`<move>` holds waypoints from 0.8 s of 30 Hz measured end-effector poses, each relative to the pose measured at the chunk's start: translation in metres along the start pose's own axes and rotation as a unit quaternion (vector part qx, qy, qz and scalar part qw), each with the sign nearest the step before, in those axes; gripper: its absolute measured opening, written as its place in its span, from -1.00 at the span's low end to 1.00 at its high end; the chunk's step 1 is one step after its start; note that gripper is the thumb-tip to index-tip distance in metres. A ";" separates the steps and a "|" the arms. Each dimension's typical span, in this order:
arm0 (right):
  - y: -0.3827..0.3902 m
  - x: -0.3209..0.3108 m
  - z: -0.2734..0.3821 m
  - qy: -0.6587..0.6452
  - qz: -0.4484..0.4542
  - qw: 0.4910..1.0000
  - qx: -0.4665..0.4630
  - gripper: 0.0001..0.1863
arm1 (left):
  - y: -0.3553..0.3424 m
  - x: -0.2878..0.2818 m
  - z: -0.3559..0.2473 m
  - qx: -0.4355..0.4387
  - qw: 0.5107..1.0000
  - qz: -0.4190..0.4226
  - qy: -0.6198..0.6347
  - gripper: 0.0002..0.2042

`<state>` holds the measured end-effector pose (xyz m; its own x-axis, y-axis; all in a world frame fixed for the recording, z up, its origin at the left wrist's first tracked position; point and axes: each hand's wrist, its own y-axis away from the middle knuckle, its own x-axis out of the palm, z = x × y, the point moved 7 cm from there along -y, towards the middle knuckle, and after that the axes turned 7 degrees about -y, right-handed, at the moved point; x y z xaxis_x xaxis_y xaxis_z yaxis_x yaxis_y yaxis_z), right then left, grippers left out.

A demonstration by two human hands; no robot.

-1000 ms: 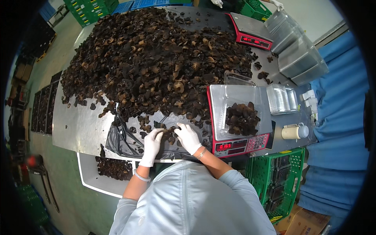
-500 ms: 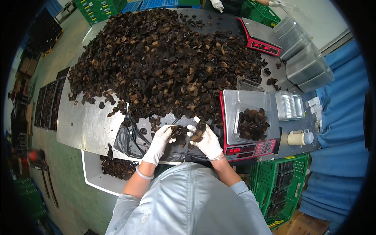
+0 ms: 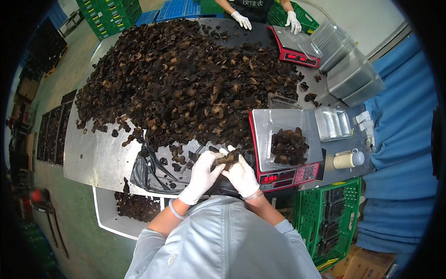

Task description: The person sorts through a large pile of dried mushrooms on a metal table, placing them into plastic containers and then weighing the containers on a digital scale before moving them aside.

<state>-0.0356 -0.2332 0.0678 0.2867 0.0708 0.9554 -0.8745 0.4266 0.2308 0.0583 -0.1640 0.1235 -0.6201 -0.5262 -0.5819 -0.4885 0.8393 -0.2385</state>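
Observation:
My left hand [image 3: 202,174], in a white glove, is closed on dark brown wood ear mushrooms [image 3: 227,160] at the table's near edge. Close beside it my right hand [image 3: 242,176], gloved too, grips the same small bunch, its fingers partly hidden by the pieces. Beyond both hands spreads a large heap of wood ear mushrooms [image 3: 186,83]. To the right, a clear plastic tray [image 3: 274,135] holding a portion of mushrooms rests on a red scale [image 3: 290,179] with a lit display. A black plastic bag [image 3: 146,169] lies left of my hands.
Across the table a co-worker's gloved hands [image 3: 292,23] are at a second red scale [image 3: 302,56]. Stacked clear containers [image 3: 355,76], clear lids [image 3: 332,123] and a cream bottle [image 3: 347,159] stand right. Below are a green crate [image 3: 353,218] and a white bin [image 3: 100,204] with mushroom bits.
My hands have come together on the mushrooms, which they held apart before. The co-worker shows more fully, one hand now over the far scale. The view has shifted slightly.

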 end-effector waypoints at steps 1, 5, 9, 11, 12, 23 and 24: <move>0.002 0.002 0.003 0.008 0.006 1.000 0.002 -0.54 | 0.001 0.006 0.009 -0.059 0.994 0.025 0.092 -0.71; 0.030 0.013 0.048 0.255 -0.060 0.962 -0.073 -0.60 | 0.004 0.035 0.013 -0.231 0.866 0.097 0.433 -0.81; 0.060 0.060 0.142 0.460 -0.097 0.843 -0.262 -0.67 | 0.008 0.044 0.018 -0.262 0.815 0.081 0.511 -0.78; 0.077 0.069 0.200 0.510 -0.139 0.780 -0.335 -0.70 | 0.004 0.016 0.010 -0.290 0.818 0.021 0.496 -0.80; 0.082 0.069 0.224 0.532 -0.147 0.751 -0.363 -0.71 | 0.008 -0.001 0.021 -0.284 0.836 -0.055 0.466 -0.80; 0.078 0.040 0.261 0.885 -0.081 0.300 -0.348 -0.70 | 0.211 -0.135 0.182 -0.210 0.585 -0.553 0.555 -0.56; 0.080 0.031 0.259 0.886 -0.083 0.308 -0.337 -0.68 | 0.201 -0.121 0.169 -0.241 0.616 -0.538 0.523 -0.57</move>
<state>-0.1983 -0.4301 0.1638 0.5910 0.1247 -0.7970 -0.6817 0.6054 -0.4108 0.1387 0.0911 0.0150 0.2882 -0.7531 0.5914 -0.9312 -0.0766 0.3563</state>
